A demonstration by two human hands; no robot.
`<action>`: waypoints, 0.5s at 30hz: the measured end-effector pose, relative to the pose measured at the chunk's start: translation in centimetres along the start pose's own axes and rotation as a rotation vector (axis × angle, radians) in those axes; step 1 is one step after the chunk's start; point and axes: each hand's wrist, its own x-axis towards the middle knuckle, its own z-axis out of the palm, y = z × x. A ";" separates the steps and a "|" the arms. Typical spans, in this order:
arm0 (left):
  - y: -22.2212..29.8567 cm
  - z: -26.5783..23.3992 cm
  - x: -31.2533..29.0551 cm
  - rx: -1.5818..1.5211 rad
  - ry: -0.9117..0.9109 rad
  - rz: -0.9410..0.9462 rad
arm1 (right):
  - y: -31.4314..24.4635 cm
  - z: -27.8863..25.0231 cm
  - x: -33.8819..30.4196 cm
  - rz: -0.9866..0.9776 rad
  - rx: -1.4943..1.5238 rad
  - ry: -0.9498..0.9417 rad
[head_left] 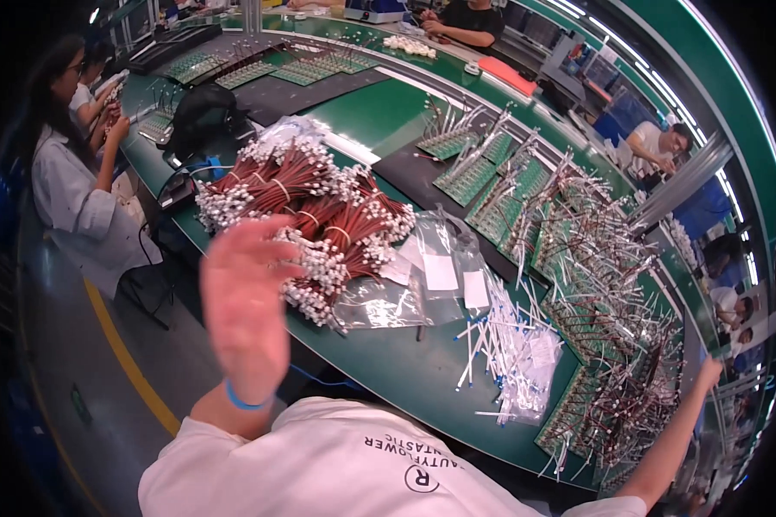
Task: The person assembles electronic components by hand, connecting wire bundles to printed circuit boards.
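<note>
My left hand point(243, 297) is raised at the left, a blue band at its wrist. Its fingers are apart and somewhat blurred, and nothing shows in them. Behind it lies a big pile of wire bundles point(341, 226), dark red with white connectors. My right arm stretches out to the far right. There my right hand point(710, 372) is small, beside green circuit boards with wires point(616, 345); its fingers are too unclear to read. A clear plastic bag point(379, 303) with white paper slips and a heap of white, blue-tipped strips point(504, 353) lie between the arms.
More boards point(328, 65) line a black mat at the back left. A black bag point(205, 121) sits on the table edge near a seated person point(78, 189). Other people work across the curved bench. A metal post point(685, 185) rises at the right.
</note>
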 end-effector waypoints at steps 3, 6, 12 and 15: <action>-0.3 -6.2 3.3 0.103 0.365 0.189 | -7.8 -7.7 -0.2 -0.372 0.422 0.323; -3.6 -12.8 5.1 0.297 0.559 0.093 | -28.2 -14.3 -16.4 -0.833 0.720 0.272; -11.7 -17.8 3.4 0.305 0.644 -0.202 | -56.8 -18.9 -44.6 -0.942 1.059 -1.144; -13.8 -16.3 3.0 0.342 0.580 -0.105 | -68.2 -14.1 -52.5 -0.859 0.951 -1.529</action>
